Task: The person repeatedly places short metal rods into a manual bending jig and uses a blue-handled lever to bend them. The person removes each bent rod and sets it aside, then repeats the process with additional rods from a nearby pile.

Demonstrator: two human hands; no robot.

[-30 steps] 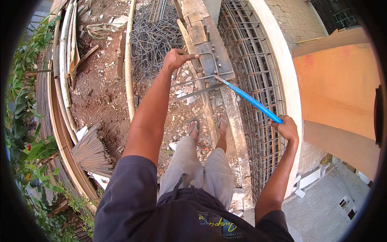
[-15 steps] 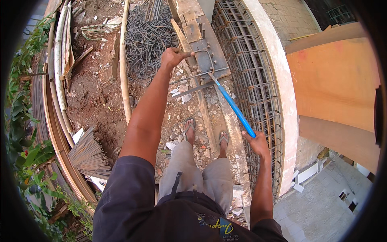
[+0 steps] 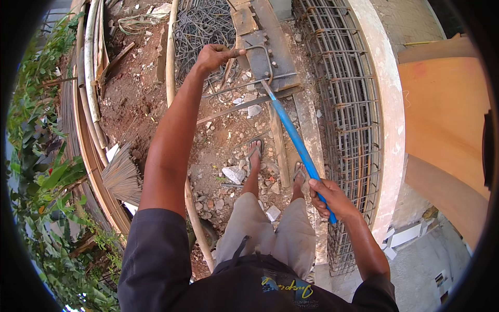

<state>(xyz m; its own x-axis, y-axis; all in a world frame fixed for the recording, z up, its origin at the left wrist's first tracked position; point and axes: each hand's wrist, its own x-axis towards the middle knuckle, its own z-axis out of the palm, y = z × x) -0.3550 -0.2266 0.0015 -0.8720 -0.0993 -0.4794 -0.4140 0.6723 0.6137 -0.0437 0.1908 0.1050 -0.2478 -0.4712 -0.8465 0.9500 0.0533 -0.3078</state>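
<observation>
My right hand (image 3: pixel 329 198) grips the near end of a long blue lever pipe (image 3: pixel 294 136) whose far end hooks onto a thin steel rod (image 3: pixel 245 83) on a grey metal bending plate (image 3: pixel 262 56). My left hand (image 3: pixel 212 54) reaches far forward and holds the bent end of that rod beside the plate. The plate lies on a wooden plank (image 3: pixel 278 140) over reddish dirt. My feet in sandals (image 3: pixel 254 151) stand among stones just below the plate.
A pile of bent dark rebar stirrups (image 3: pixel 200 26) lies behind the plate. A long rebar cage (image 3: pixel 343 104) runs along a pale concrete curb (image 3: pixel 387 114) on the right. Bamboo poles (image 3: pixel 88 67), a broom (image 3: pixel 122 177) and green plants (image 3: pixel 47 171) sit on the left.
My right hand has swung the blue pipe's near end from the right toward my body, so the pipe now runs nearly straight away from me. The left hand stays at the rod.
</observation>
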